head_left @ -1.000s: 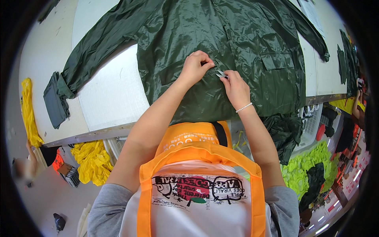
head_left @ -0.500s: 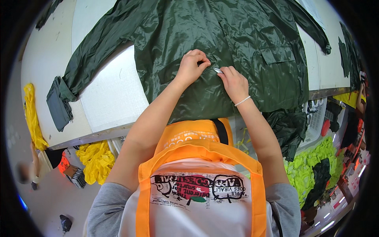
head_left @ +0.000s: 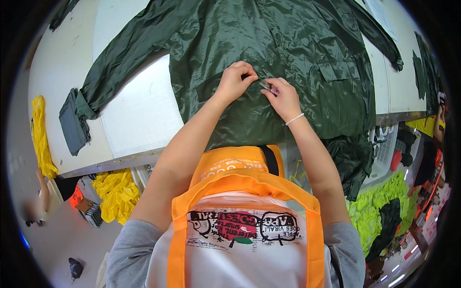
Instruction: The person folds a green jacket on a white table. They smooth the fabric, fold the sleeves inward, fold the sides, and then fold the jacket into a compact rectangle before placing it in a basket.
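Note:
A dark green, shiny jacket point(head_left: 225, 43) lies spread over the table, its sleeves reaching out to both sides. Over its lower front, my left hand point(head_left: 234, 81) is closed in a pinch, thumb against forefinger; whatever lies between those fingertips is too small to make out. Just to the right, my right hand point(head_left: 286, 98) grips small thread snips point(head_left: 267, 85), the shiny blades pointing toward the left fingertips. Most of the snips' body is hidden by the fingers. The jacket's flap pocket point(head_left: 337, 70) sits right of my right hand.
A white table point(head_left: 139, 103) bears the jacket. Folded dark cloth point(head_left: 74, 127) lies by the left cuff. Yellow garments point(head_left: 115, 192) hang below the table edge at left; dark green cloth point(head_left: 348, 161), a white basket point(head_left: 384, 149) and lime-green garments point(head_left: 379, 206) are at lower right.
My right hand has turned slightly and shifted a little up and left, showing more of the snips. My left hand keeps its pinch in nearly the same spot.

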`<action>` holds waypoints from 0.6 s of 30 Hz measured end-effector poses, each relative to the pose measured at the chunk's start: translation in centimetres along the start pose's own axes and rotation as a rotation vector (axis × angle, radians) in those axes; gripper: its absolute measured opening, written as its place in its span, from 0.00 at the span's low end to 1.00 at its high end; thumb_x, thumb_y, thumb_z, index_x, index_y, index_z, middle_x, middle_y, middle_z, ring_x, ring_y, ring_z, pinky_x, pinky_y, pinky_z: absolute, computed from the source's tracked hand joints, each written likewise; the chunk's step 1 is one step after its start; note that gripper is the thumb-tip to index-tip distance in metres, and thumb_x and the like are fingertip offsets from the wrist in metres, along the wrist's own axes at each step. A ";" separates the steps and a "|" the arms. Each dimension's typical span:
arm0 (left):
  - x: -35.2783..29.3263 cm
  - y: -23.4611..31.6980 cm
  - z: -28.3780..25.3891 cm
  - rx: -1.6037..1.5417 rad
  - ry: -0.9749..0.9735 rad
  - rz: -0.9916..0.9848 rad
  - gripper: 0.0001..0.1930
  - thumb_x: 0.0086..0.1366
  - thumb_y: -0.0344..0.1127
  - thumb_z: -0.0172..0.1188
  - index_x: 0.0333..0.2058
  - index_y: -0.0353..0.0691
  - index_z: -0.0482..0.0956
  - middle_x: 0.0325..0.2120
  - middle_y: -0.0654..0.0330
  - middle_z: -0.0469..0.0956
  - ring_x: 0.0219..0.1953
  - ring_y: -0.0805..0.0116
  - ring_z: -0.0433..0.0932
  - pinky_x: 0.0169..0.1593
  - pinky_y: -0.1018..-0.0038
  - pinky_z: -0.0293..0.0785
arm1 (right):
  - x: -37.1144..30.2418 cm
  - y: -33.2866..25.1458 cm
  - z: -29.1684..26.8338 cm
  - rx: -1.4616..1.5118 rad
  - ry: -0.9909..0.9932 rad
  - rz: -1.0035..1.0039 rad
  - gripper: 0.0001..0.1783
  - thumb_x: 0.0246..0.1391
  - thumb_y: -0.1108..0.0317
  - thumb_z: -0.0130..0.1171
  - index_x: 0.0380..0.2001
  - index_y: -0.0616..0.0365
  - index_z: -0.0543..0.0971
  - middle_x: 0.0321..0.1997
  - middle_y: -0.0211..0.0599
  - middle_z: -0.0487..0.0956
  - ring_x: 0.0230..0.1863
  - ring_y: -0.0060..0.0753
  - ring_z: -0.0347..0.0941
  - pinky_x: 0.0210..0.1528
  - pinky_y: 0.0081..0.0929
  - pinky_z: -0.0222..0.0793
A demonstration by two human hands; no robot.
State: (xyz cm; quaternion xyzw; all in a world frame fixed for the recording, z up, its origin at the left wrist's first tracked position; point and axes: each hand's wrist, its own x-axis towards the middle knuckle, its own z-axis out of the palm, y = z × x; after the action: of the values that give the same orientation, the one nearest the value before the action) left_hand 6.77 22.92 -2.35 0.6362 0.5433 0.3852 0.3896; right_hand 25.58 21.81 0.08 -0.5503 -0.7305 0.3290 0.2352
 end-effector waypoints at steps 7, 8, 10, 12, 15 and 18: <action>-4.1 2.8 -5.8 0.019 0.389 -0.101 0.04 0.57 0.28 0.61 0.30 0.34 0.79 0.31 0.60 0.77 0.33 0.71 0.75 0.38 0.78 0.70 | 1.2 1.0 1.9 -0.248 0.063 -0.027 0.05 0.53 0.67 0.54 0.33 0.53 0.74 0.36 0.40 0.74 0.35 0.52 0.74 0.36 0.45 0.69; -5.6 2.1 -7.8 0.076 0.503 -0.059 0.04 0.57 0.28 0.62 0.31 0.35 0.79 0.31 0.61 0.78 0.33 0.73 0.75 0.38 0.78 0.70 | 1.7 1.5 2.0 -0.181 0.112 -0.005 0.05 0.54 0.67 0.54 0.33 0.54 0.73 0.36 0.41 0.74 0.35 0.51 0.74 0.36 0.44 0.69; -9.4 0.4 -12.0 0.090 0.667 -0.217 0.04 0.58 0.30 0.62 0.31 0.36 0.79 0.29 0.61 0.80 0.31 0.74 0.76 0.36 0.78 0.71 | 2.2 2.2 2.2 -0.087 0.146 0.004 0.07 0.55 0.65 0.54 0.34 0.57 0.73 0.36 0.42 0.75 0.36 0.50 0.73 0.36 0.42 0.68; -13.4 -0.9 -15.3 0.138 0.773 -0.331 0.05 0.58 0.31 0.61 0.31 0.36 0.80 0.28 0.62 0.80 0.30 0.75 0.75 0.35 0.78 0.71 | 2.1 2.2 2.2 -0.053 0.121 0.022 0.09 0.56 0.65 0.54 0.35 0.58 0.73 0.35 0.43 0.75 0.36 0.48 0.73 0.36 0.39 0.68; -17.3 0.9 -16.1 0.271 0.747 -0.503 0.05 0.58 0.31 0.62 0.31 0.35 0.80 0.27 0.62 0.80 0.30 0.76 0.76 0.35 0.79 0.70 | 2.5 2.8 1.8 -0.048 0.072 0.041 0.09 0.57 0.64 0.54 0.35 0.59 0.74 0.34 0.43 0.76 0.35 0.47 0.73 0.36 0.37 0.68; -15.6 6.5 -9.6 0.048 0.211 -0.428 0.04 0.57 0.31 0.62 0.31 0.37 0.81 0.28 0.64 0.80 0.31 0.77 0.76 0.37 0.78 0.72 | 3.2 3.3 1.1 0.065 -0.002 0.049 0.12 0.56 0.63 0.54 0.33 0.62 0.76 0.29 0.46 0.77 0.31 0.47 0.73 0.36 0.36 0.67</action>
State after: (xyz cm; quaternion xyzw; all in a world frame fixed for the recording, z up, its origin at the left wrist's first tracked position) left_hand -1.17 7.45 6.40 0.4717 0.7124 0.3451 0.3886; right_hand 26.07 25.23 -3.15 -0.5598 -0.7060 0.3586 0.2441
